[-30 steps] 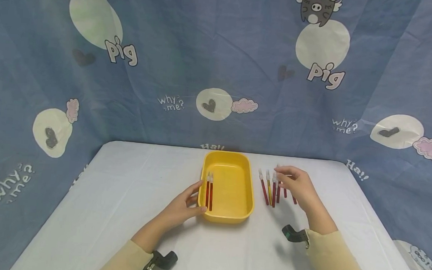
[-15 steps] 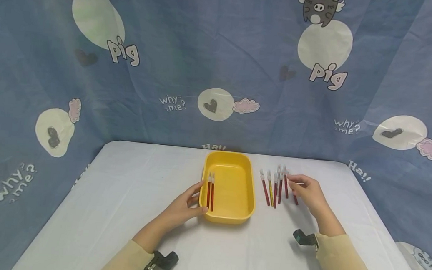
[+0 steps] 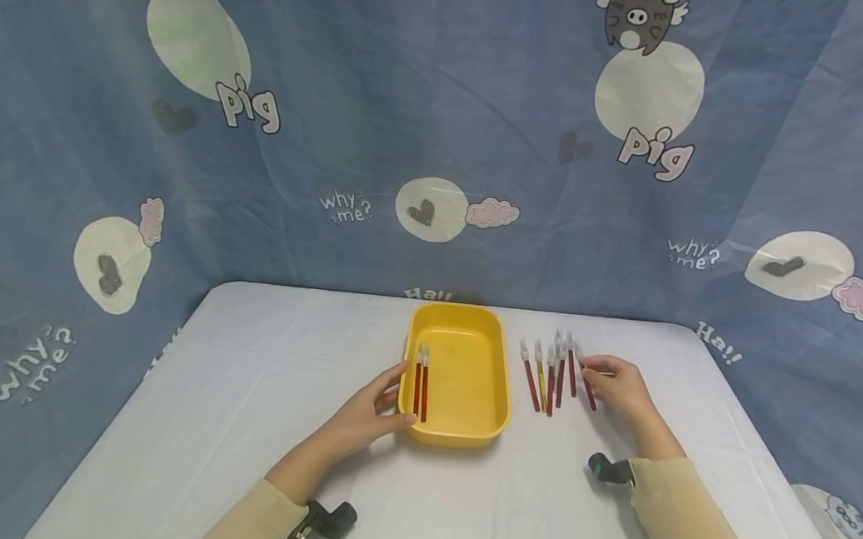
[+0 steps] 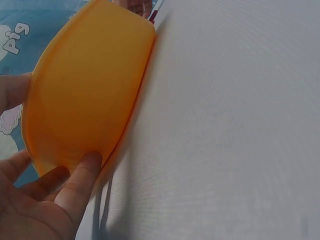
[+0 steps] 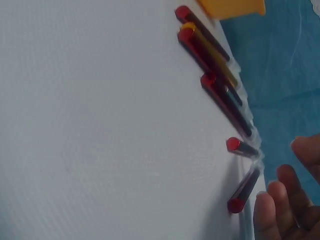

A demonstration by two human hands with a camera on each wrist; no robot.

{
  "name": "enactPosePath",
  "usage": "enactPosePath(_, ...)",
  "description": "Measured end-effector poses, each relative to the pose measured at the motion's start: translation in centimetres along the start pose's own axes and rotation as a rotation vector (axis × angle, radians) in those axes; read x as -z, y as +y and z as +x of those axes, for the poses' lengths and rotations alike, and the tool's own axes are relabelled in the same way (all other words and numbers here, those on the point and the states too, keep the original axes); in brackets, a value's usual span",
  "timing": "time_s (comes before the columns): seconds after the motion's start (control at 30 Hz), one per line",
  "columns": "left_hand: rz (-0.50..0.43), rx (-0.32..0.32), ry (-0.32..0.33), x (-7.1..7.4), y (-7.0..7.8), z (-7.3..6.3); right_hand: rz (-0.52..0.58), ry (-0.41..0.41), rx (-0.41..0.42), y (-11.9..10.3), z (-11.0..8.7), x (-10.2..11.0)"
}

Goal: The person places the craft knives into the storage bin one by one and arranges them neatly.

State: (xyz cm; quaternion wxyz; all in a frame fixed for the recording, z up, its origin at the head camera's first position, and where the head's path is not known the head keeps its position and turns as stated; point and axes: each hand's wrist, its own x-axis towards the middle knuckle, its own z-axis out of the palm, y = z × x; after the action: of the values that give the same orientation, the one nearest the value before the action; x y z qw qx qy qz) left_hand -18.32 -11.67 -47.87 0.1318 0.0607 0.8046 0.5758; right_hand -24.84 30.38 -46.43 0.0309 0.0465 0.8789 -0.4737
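Observation:
A shallow yellow tray stands on the table, with two slim red pen-like sticks with clear ends lying along its left side. My left hand holds the tray at its front left corner; the thumb lies against the outer wall in the left wrist view. To the tray's right lies a row of several more such sticks, mostly red, one of them yellow. Over the clear end of the rightmost red stick hovers my right hand. In the right wrist view its fingers are parted, apart from that stick.
White cloth covers the table. Behind it hangs a blue printed curtain. Small dark cameras sit on both wrists.
My right hand has moved right along the row, from the middle sticks to the rightmost one, and has come slightly lower. The left hand and the tray have kept their places.

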Motion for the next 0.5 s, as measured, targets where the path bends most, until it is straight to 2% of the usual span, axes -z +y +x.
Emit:
enactPosePath(0.23,0.003,0.005,0.002,0.0,0.0,0.1,-0.003,-0.003,-0.048,0.9,0.7,0.0)
enactPosePath(0.5,0.005,-0.005,-0.002,-0.1,-0.1,0.0,-0.069,-0.012,-0.087,1.4,1.2,-0.3)
